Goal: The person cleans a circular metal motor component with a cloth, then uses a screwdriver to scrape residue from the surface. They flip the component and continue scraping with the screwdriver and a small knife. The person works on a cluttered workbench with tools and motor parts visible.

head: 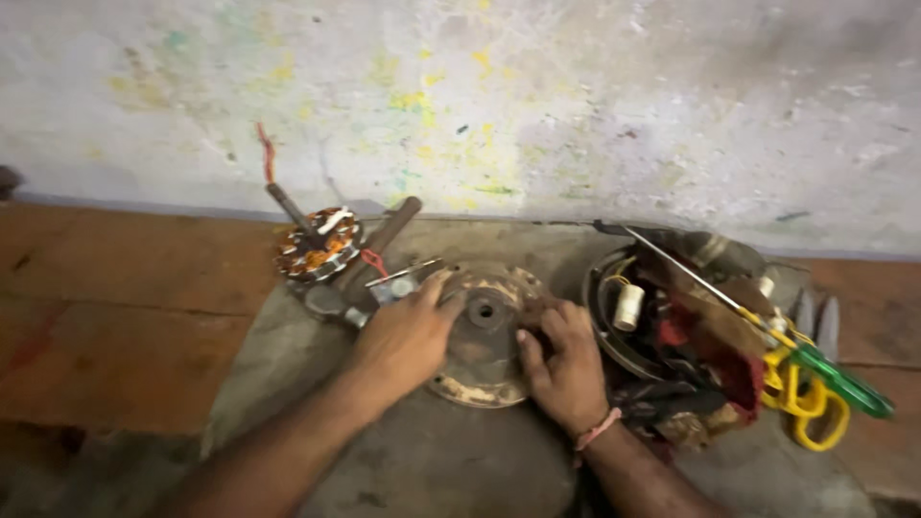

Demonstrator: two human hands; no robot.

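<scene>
Far left on the bench (pixel 134 317): bare reddish wood. Next, on a grey stone slab (pixel 288 355), a copper-wound stator with a steel shaft (pixel 318 242), tilted up and to the left, red wire at its tip; just beside it a dark hammer-like tool (pixel 369 254) lying aslant. Then the left hand (pixel 408 336), fingers spread, palm down, pressing the left rim of a round rusty metal motor cover (pixel 484 331). Cover flat on the slab, centre hole up, no long axis, squarely between both hands. Right hand (pixel 566 369), fingers curled, tips touching the cover's right rim; pink thread at the wrist. Both equally near. Further right, a round metal housing (pixel 614 331) holding a white cylinder and rags; a long screwdriver with green handle (pixel 844 384) across yellow-handled scissors (pixel 811 408).
</scene>
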